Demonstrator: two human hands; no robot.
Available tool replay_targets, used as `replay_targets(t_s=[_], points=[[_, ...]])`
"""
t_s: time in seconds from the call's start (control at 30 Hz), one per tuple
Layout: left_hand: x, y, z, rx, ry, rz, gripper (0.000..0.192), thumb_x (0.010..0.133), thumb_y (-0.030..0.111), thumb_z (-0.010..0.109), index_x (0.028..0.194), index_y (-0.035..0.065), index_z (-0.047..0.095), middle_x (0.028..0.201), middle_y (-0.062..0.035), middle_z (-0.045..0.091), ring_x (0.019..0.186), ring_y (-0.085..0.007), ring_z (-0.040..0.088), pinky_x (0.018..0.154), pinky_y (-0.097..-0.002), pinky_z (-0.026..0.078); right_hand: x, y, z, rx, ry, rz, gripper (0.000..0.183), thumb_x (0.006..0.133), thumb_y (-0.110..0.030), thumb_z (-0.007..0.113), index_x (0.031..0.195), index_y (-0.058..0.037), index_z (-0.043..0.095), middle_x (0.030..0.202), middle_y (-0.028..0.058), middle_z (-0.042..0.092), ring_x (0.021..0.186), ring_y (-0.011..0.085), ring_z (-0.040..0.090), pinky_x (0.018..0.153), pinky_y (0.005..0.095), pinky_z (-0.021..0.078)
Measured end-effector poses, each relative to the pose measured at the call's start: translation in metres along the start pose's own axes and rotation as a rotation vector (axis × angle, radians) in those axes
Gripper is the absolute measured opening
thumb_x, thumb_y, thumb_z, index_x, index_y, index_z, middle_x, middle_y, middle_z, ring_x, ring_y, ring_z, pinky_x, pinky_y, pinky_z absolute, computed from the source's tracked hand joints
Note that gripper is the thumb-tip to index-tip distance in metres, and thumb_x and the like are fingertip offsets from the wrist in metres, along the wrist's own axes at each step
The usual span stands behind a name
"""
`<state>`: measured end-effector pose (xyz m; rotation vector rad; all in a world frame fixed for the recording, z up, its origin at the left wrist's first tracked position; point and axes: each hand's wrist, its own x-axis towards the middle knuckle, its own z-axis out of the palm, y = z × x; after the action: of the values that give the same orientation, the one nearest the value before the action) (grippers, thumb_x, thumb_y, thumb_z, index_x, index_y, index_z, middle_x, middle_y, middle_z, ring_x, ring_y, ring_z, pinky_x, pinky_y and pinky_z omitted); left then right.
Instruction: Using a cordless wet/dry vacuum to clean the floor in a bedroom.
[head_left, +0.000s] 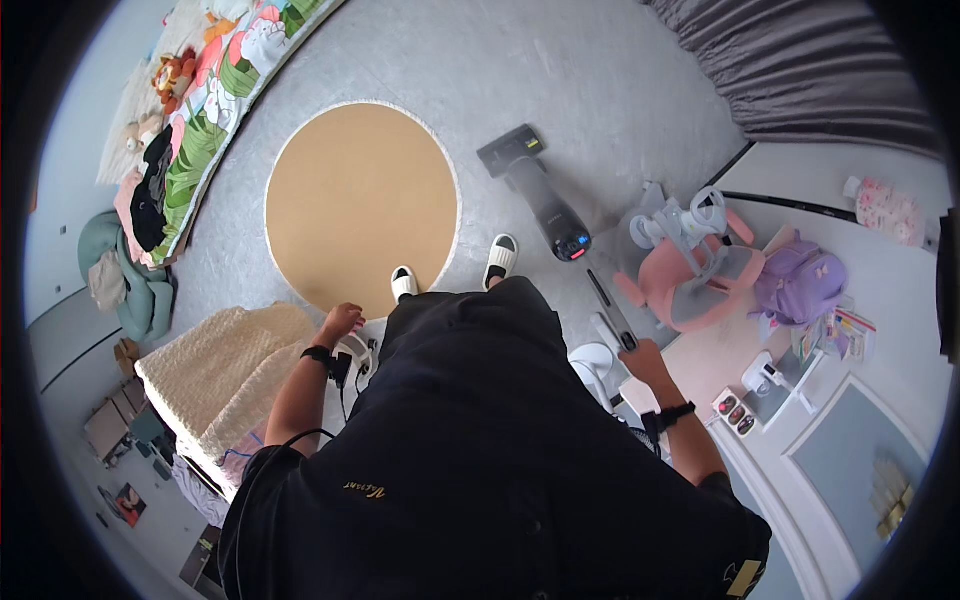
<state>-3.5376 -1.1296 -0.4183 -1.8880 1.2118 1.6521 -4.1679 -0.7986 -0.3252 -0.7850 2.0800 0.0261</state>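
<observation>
My right hand (648, 361) is closed around the handle (627, 340) of a grey and black upright floor washer. The washer's body (551, 214) leans away from me, with a lit round display on top. Its wide floor head (511, 150) rests flat on the grey floor, right of a round tan mat (363, 202) with a white rim. Held low at my side, my left hand (343, 321) has loosely bent fingers and nothing visible in it. Below that hand is a white object (358, 351) with small dark wheels, partly hidden.
A bed (214, 135) with a leaf-print cover stands far left, and a cream fleece throw (225, 367) drapes over furniture nearer me. At right are a pink and grey chair (686, 277), a purple backpack (802, 277) on a desk, and a dark curtain (810, 67).
</observation>
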Motion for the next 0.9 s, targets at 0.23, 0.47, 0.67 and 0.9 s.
replay_targets(t_s=[0.23,0.47,0.67,0.9], points=[[-0.036,-0.043,0.003,-0.022,0.003,-0.058,0.028,0.092,0.020,0.049,0.111,0.0032,0.060,0.087,-0.0091,0.068,0.071,-0.0168,0.065,0.057,-0.0305,0.052,0.136,-0.135,0.015,0.141,-0.015,-0.115,0.039,0.065,-0.028,0.068,0.076,0.0092,0.063,0.079,0.0305,0.063,0.082,0.0440,0.064,0.070,0.0459,0.0509],[-0.038,-0.058,-0.055,-0.049,0.173,0.026,0.030,0.090,0.016,0.048,0.111,0.0012,0.061,0.085,-0.0108,0.068,0.073,-0.0182,0.067,0.059,-0.0308,0.054,0.257,-0.301,0.015,0.395,-0.036,-0.282,0.027,0.074,-0.025,0.071,0.066,-0.0009,0.061,0.055,0.0072,0.059,0.048,0.0169,0.058,0.047,0.0326,0.0449],[-0.011,-0.056,-0.111,-0.093,0.143,0.024,0.029,0.087,0.013,0.046,0.110,0.0020,0.061,0.082,-0.0092,0.067,0.069,-0.0180,0.065,0.055,-0.0302,0.053,0.316,-0.429,0.011,0.649,-0.063,-0.388,0.022,0.078,-0.022,0.071,0.067,-0.0060,0.059,0.056,0.0010,0.055,0.047,0.0110,0.052,0.046,0.0269,0.0419],[0.053,-0.064,-0.192,-0.119,0.016,-0.071,0.027,0.088,0.014,0.045,0.105,0.0026,0.062,0.083,-0.0088,0.066,0.072,-0.0178,0.065,0.057,-0.0317,0.054,0.293,-0.484,0.021,0.402,0.062,-0.227,0.033,0.080,-0.033,0.071,0.065,-0.0052,0.062,0.055,0.0011,0.057,0.047,0.0121,0.053,0.046,0.0299,0.0410]])
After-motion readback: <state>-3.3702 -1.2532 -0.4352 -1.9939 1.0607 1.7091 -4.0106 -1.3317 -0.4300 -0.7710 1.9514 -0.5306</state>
